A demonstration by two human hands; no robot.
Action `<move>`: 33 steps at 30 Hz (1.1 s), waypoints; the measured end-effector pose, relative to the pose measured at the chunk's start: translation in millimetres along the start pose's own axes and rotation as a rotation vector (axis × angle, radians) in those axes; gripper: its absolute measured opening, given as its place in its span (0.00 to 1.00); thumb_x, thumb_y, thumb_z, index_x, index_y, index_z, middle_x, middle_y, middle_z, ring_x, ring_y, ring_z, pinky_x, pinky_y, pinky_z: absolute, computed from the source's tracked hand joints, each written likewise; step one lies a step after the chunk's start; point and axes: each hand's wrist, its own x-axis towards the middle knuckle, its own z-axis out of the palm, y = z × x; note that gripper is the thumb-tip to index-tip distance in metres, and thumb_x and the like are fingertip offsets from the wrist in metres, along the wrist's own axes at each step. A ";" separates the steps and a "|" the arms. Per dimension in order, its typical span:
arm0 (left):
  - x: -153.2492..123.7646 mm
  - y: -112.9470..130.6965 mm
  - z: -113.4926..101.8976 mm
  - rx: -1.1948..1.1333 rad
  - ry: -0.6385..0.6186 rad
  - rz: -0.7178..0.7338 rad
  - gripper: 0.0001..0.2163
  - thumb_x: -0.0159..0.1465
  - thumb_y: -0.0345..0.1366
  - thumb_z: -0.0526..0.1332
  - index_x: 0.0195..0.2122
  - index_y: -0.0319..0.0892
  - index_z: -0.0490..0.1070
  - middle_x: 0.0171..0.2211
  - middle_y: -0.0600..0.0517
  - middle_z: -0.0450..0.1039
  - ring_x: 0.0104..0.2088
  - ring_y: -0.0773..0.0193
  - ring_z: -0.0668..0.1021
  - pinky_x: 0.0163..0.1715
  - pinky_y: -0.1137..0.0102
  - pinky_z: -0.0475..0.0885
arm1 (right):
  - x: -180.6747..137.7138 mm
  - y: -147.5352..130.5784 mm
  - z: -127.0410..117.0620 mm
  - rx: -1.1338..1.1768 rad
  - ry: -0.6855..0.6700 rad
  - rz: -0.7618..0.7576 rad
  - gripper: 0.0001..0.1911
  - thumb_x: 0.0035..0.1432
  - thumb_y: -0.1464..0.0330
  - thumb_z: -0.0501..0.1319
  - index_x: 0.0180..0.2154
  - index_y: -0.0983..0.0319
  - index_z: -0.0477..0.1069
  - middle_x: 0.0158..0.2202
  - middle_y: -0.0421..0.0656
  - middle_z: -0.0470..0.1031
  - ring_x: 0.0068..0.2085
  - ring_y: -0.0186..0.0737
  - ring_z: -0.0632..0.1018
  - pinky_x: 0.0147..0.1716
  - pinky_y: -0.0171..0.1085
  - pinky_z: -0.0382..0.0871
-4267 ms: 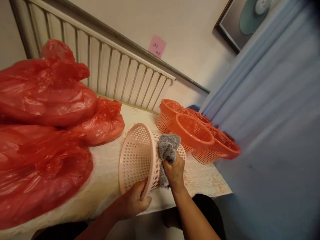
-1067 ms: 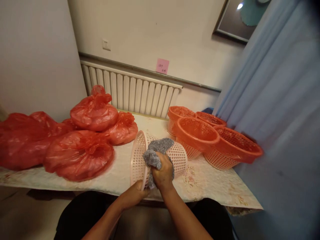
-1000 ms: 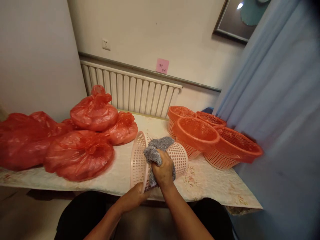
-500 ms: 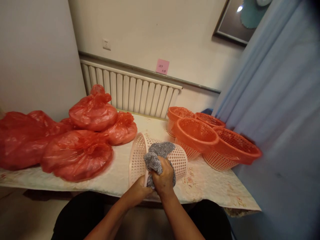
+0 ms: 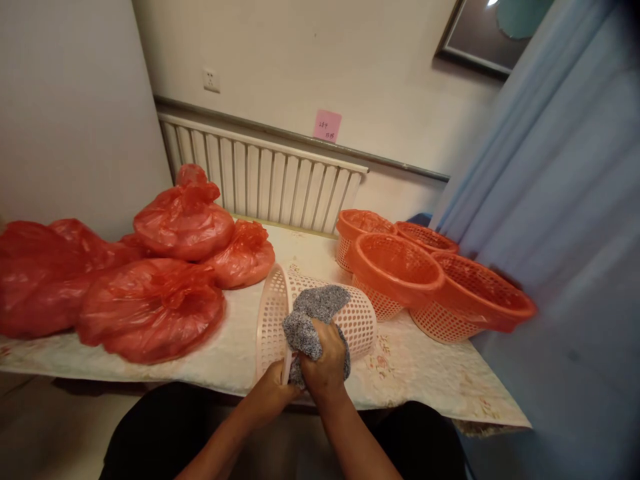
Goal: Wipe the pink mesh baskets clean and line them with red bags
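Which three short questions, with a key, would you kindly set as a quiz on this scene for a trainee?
1. Which hand holds the gray cloth against the pale pink basket: (a) left or (b) right?
2. True or false: that basket is standing upright.
3. Fill in: the plastic bags on the left are ____ in color.

Key: 1. b, the right hand; 2. false, it lies on its side, gripped by the left hand; 3. red.
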 end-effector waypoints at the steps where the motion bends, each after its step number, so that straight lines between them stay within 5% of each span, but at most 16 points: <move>1: 0.1 -0.8 0.1 -0.004 -0.002 -0.002 0.18 0.48 0.29 0.61 0.42 0.36 0.74 0.37 0.48 0.79 0.44 0.50 0.77 0.50 0.59 0.68 | 0.6 0.0 0.0 0.007 0.002 -0.001 0.13 0.53 0.70 0.57 0.41 0.62 0.73 0.36 0.46 0.75 0.39 0.47 0.73 0.38 0.43 0.67; 10: 0.2 1.0 -1.9 -0.008 -0.023 0.029 0.19 0.52 0.31 0.63 0.47 0.36 0.74 0.42 0.47 0.79 0.46 0.51 0.77 0.51 0.60 0.68 | 2.2 4.5 0.3 0.002 -0.003 0.002 0.12 0.55 0.68 0.58 0.42 0.61 0.73 0.36 0.46 0.76 0.40 0.46 0.74 0.40 0.42 0.68; 14: -1.3 8.7 -2.6 -0.025 -0.060 0.055 0.20 0.57 0.38 0.64 0.50 0.36 0.73 0.47 0.45 0.78 0.49 0.50 0.76 0.56 0.58 0.66 | 7.1 27.4 -3.1 -0.030 -0.017 0.047 0.15 0.54 0.71 0.57 0.44 0.61 0.73 0.38 0.45 0.76 0.42 0.46 0.74 0.44 0.42 0.67; 24: -3.0 23.0 0.3 -0.109 -0.126 0.078 0.29 0.56 0.49 0.67 0.55 0.37 0.71 0.54 0.42 0.74 0.54 0.49 0.74 0.60 0.56 0.62 | -3.7 126.7 -43.6 -0.253 0.267 0.605 0.12 0.51 0.62 0.55 0.32 0.61 0.73 0.29 0.44 0.76 0.32 0.44 0.73 0.34 0.38 0.64; 28: -1.7 29.6 1.5 -0.106 -0.128 0.087 0.27 0.56 0.47 0.67 0.54 0.37 0.72 0.53 0.43 0.75 0.53 0.50 0.75 0.59 0.57 0.63 | -43.0 111.7 -30.0 -0.205 0.329 0.600 0.16 0.52 0.60 0.57 0.38 0.63 0.73 0.35 0.47 0.78 0.37 0.48 0.76 0.38 0.40 0.67; 33: 2.2 34.6 0.5 -0.064 -0.114 0.069 0.23 0.56 0.43 0.67 0.51 0.37 0.74 0.49 0.45 0.77 0.49 0.51 0.76 0.56 0.59 0.66 | -75.0 58.4 -2.9 -0.061 0.249 0.270 0.17 0.52 0.67 0.58 0.45 0.63 0.72 0.41 0.48 0.78 0.43 0.47 0.77 0.43 0.43 0.71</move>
